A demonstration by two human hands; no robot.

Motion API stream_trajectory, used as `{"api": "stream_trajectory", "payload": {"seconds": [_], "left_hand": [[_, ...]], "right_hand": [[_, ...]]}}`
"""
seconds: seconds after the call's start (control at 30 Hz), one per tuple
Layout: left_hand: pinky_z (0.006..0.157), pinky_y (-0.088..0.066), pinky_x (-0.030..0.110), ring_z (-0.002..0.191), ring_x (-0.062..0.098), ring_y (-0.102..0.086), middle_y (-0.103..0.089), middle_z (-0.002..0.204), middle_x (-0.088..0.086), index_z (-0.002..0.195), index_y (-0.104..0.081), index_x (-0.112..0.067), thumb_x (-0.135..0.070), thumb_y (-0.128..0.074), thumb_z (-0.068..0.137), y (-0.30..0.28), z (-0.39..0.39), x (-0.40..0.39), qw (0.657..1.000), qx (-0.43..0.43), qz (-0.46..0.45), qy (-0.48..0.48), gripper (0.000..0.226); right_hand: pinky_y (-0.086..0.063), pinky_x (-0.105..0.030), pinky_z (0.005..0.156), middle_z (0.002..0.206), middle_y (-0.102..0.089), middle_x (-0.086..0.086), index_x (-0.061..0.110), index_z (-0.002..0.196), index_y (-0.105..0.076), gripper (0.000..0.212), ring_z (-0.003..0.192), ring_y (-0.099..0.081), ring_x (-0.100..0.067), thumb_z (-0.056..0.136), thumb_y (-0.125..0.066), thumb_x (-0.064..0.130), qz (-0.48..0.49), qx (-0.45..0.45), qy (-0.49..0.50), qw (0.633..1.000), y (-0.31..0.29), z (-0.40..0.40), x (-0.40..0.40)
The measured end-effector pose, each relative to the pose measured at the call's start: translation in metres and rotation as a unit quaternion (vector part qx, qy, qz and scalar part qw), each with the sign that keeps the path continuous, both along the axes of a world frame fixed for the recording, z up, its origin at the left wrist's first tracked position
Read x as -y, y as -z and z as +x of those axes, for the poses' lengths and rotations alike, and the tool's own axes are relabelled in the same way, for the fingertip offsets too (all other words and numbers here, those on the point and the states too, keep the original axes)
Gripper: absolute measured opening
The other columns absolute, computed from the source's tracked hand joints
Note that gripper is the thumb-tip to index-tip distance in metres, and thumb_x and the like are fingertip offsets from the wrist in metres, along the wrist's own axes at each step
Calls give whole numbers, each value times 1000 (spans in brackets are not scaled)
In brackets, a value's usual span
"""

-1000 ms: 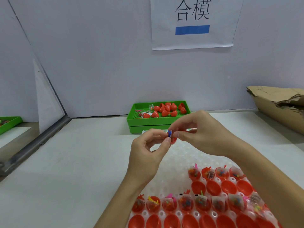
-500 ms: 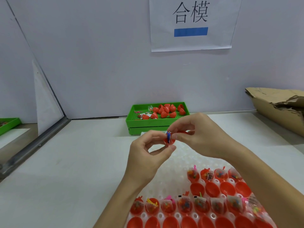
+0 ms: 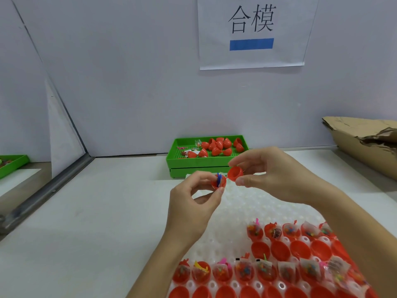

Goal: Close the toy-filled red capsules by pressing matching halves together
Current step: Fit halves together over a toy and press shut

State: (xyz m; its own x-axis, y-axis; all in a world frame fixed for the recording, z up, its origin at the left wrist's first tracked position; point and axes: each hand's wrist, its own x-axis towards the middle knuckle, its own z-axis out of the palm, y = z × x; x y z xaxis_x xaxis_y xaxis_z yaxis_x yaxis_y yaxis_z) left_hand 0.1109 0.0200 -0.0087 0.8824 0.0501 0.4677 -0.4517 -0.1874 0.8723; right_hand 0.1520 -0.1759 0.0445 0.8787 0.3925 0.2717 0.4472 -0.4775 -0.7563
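White table [image 3: 90, 233], grey wall [image 3: 129, 82]

You are pinching a filled red half [image 3: 218, 182] in your left hand [image 3: 194, 203], a blue toy [image 3: 219, 179] sticking up out of it. Your right hand [image 3: 272, 171] is holding an empty red half [image 3: 235, 172] just beside it, halves apart, open sides facing. Below, a white tray [image 3: 247, 203] is carrying rows of filled halves [image 3: 243, 271] and empty halves [image 3: 279, 250]. Behind, a green tray [image 3: 193, 164] is holding closed capsules [image 3: 219, 145]
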Motion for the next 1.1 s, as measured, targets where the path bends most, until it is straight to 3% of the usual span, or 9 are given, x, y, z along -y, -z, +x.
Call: {"api": "stream_trajectory", "payload": {"seconds": [0.2,0.53,0.7,0.93,1.1], "left_hand": [[75,-59,20,90,11,-69,-71,87,-11,92,-73,-19,-6,-76,85,4,1,-1,999,22,40,-14,15],[76,-55,12,87,8,-68,-71,86,-12,95,-74,-21,-4,-76,84,2,0,-1,995,59,75,-34,20],[76,-53,9,90,7,-67,-71,89,-11,97,-74,-21,-4,-75,85,2,-1,-1,991,80,99,-46,21],[80,-51,7,91,5,-65,-70,93,-8,100,-74,-16,-4,-78,82,3,0,-3,978,129,142,-77,22],[78,-55,13,91,12,-67,-69,91,-10,97,-74,-19,-7,-79,81,2,0,-4,988,115,85,-61,21]], "right_hand": [[-55,-14,75,87,-73,24,40,93,-71,33,84,-69,2,76,-85,15,8,46,10,999,1,-2,-7],[-57,-19,81,91,-70,23,38,110,-72,41,91,-66,3,80,-81,11,7,69,-4,998,-2,-8,-11],[-59,-25,80,87,-71,20,30,95,-77,24,89,-68,-3,75,-84,17,18,85,-8,996,0,-8,-16],[-61,-24,79,92,-75,15,29,99,-73,28,77,-75,-8,79,-83,12,53,27,-12,998,4,-8,-17],[-62,-28,78,93,-76,9,29,97,-73,29,80,-76,-11,80,-82,7,75,-3,-10,997,2,-8,-15]]}}
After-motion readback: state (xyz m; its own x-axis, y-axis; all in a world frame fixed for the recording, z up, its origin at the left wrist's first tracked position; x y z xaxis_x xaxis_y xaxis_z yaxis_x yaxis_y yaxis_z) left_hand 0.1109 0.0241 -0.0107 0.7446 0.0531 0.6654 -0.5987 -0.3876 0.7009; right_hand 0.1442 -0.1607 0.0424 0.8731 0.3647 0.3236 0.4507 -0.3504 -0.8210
